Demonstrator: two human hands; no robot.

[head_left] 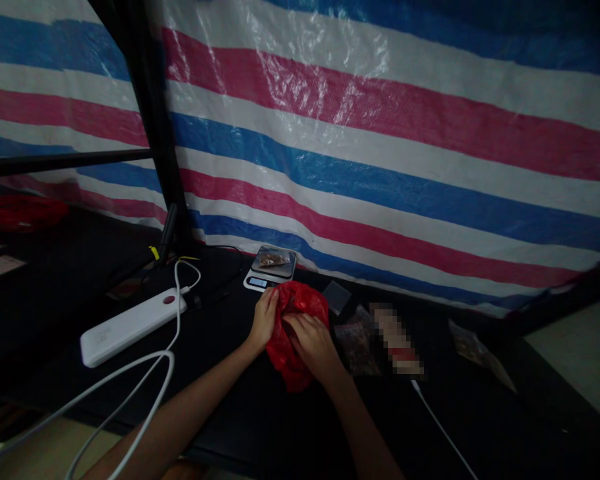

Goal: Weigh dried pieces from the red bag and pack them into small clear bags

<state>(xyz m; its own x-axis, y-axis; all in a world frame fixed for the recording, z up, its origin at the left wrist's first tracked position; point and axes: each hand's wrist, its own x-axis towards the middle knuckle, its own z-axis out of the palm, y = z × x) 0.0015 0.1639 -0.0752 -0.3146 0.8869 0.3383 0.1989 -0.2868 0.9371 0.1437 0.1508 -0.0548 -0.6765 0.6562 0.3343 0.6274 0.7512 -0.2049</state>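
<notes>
A crumpled red plastic bag (300,303) lies on the black table (230,413) in front of me. My left hand (264,321) grips its left side with fingers curled round the plastic. My right hand (313,341) rests on its right side, fingers pinched into the bag's top. Just behind the bag stands a small digital scale (271,268) with a little clear packet of brown stuff on its platform.
A white power bank (130,327) with white cables lies at the left. Small clear packets (357,343) and a flat packet (473,347) lie to the right. A striped red, white and blue tarp (380,167) hangs behind. A black post (150,120) stands at back left.
</notes>
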